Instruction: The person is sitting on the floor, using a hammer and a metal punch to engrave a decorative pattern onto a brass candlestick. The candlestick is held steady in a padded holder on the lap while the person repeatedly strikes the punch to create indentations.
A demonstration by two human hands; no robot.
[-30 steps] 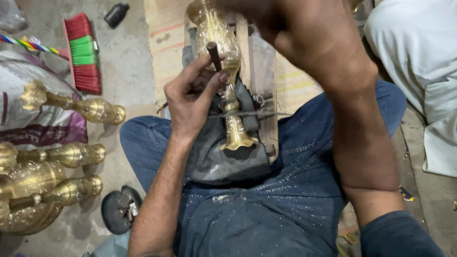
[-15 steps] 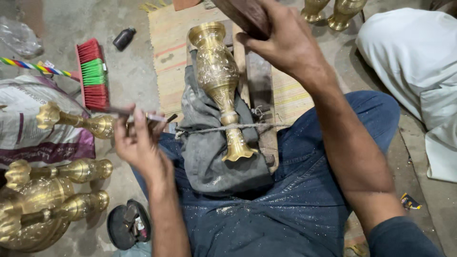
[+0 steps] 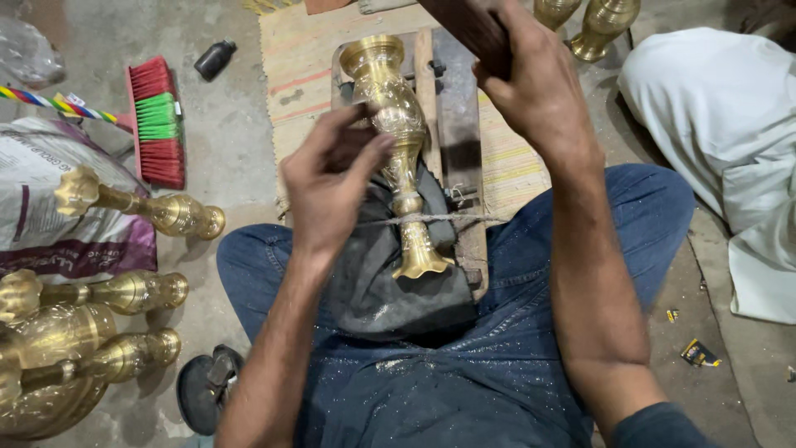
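Observation:
A brass vase (image 3: 396, 116) with engraved patterns lies lengthwise on a wooden board (image 3: 454, 124) over my lap. A cord (image 3: 464, 218) ties down its stem, and a dark cloth (image 3: 373, 290) lies under its foot. My left hand (image 3: 327, 182) rests against the left side of the vase body with its fingertips pinched together. Anything held between them is hidden. My right hand (image 3: 539, 91) is raised above the board's far end, gripping a dark wooden mallet (image 3: 464, 29).
Several brass vases (image 3: 124, 290) lie on the floor at the left beside a printed sack (image 3: 58, 207). A red and green brush (image 3: 156, 120) and a small black bottle (image 3: 214, 58) lie farther back. Two brass vases (image 3: 609, 21) stand at the top right. A person in white cloth (image 3: 721, 141) sits at the right.
My left hand swung out to the left, away from the vase, and has now come back against its body. My right hand stayed raised with the mallet.

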